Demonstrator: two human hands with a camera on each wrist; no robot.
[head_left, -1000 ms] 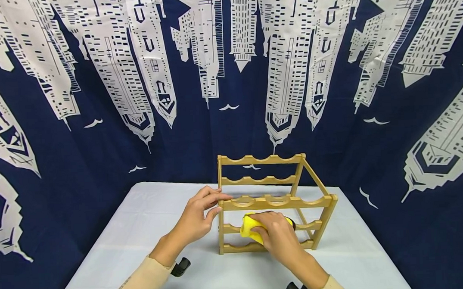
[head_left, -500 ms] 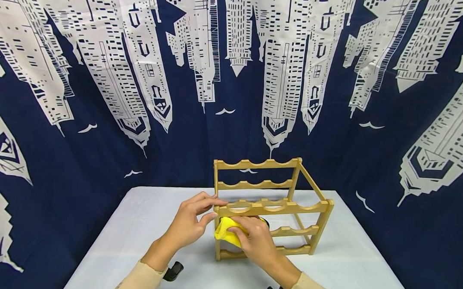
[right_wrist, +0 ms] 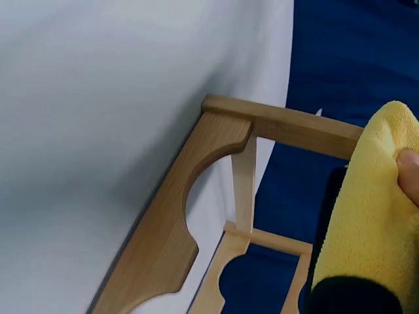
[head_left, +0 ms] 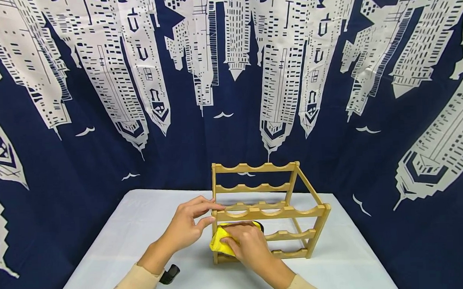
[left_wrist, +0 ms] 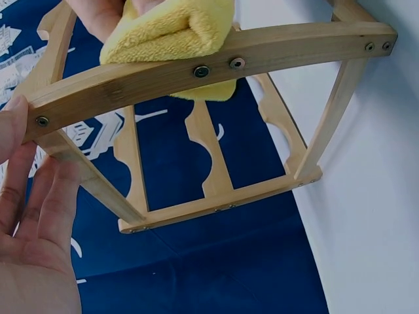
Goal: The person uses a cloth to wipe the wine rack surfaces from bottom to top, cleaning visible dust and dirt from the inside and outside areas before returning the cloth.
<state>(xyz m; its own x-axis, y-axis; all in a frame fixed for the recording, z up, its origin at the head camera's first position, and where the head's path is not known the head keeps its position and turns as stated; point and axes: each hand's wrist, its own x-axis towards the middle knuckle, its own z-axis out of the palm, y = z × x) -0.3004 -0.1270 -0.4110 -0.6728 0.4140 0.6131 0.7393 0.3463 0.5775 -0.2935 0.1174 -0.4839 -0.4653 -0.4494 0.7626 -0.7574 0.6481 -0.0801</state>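
A wooden wine rack (head_left: pixel 286 212) with scalloped rails stands on the table. At its upper left front corner, my left hand (head_left: pixel 186 222) holds the rack, thumb in front and index finger over the top. In the left wrist view, the thumb and fingers of that left hand (left_wrist: pixel 33 229) lie about the end of the side post. My right hand (head_left: pixel 249 245) grips a yellow cloth (head_left: pixel 221 241) with a dark edge against the left front post and the left end of the middle rail. In the right wrist view, the cloth (right_wrist: pixel 373 216) covers part of the post.
The table (head_left: pixel 141 221) has a white cover. Behind it hangs a dark blue curtain (head_left: pixel 189 155) printed with white buildings and birds. Black wrist mounts (head_left: pixel 170 274) show below the sleeves.
My right hand has moved the yellow cloth leftward along the middle rail to the left post. My left hand stays at the rack's corner. The head view has shifted slightly.
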